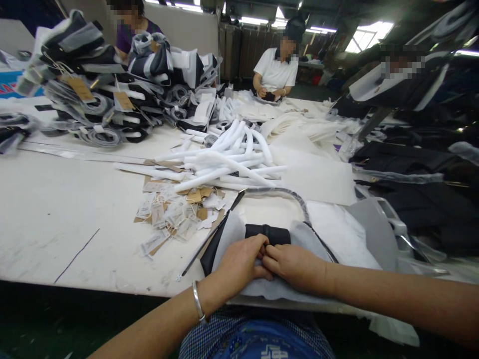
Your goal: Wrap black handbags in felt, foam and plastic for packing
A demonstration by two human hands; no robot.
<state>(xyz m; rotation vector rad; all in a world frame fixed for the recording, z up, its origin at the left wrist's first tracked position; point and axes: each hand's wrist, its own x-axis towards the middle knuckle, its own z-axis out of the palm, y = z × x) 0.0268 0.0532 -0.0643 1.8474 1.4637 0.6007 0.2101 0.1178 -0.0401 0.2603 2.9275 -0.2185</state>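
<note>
- My left hand (235, 262) and right hand (297, 267) met over the black bag (212, 253), which lay directly under my fingers on the table (123, 239), partly covered by a pale sheet (229, 233).
- My fingers curled inward, tips close together; they hid whatever lay between them, so I couldn't tell whether they pinched anything.
- A black band (275, 234) lay just past my fingertips, and the plastic-wrapped handle (292, 193) arched beyond it.
- I judged the step to be arranging the band and sheet about the bag; the next move seemed to call for both hands to smooth the sheet without creasing it.
- Left of my fingers and farther off, loose tags (175, 214) carried print too small to read.
- Far beyond them, a blue sign (22, 79) showed red letters, cut off at the edge; an "A" was my best reading.
- Nearer me than my fingers, blue cloth (250, 336) bore white marks I couldn't read.
- No brand was legible.
</note>
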